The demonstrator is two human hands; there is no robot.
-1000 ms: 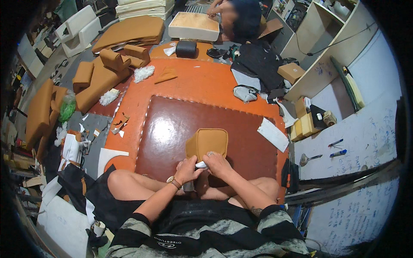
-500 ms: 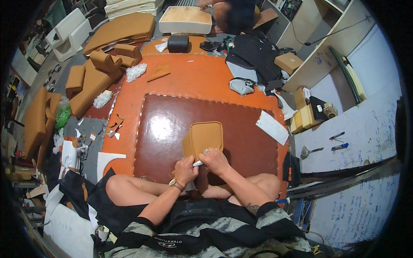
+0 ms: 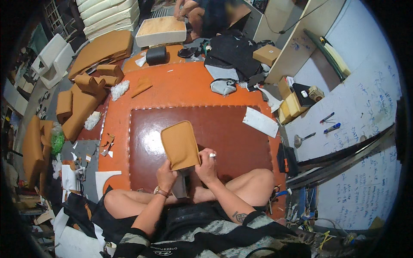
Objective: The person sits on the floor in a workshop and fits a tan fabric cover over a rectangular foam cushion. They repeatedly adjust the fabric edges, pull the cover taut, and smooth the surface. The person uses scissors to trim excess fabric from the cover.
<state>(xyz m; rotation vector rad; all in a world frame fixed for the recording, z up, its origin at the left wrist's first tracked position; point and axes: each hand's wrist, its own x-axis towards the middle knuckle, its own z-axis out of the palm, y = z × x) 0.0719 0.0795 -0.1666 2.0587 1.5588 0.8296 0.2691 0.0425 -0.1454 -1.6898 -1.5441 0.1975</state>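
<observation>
A tan leather cover (image 3: 180,144), boxy with rounded far corners and a seam along its edge, is held up in front of my crossed legs. My left hand (image 3: 166,175) pinches its near left corner, with a watch on that wrist. At the near right corner my right hand (image 3: 207,167), wearing a ring, grips the edge. The leather between the hands looks slightly creased. Below it a grey piece (image 3: 180,185) shows between my forearms; whether it joins the cover I cannot tell. Whatever is inside the cover is hidden.
A glossy brown mat (image 3: 232,142) lies on orange sheeting (image 3: 172,81). Tan padded pieces (image 3: 84,103) and white stuffing (image 3: 119,90) lie at left. A white strip (image 3: 260,122) and a screwdriver (image 3: 286,164) are at right. Another person (image 3: 195,19) sits at the far side.
My hands have moved apart, from close together at the near edge to its two corners. The cover has tilted, showing more of its broad face. My head view has shifted.
</observation>
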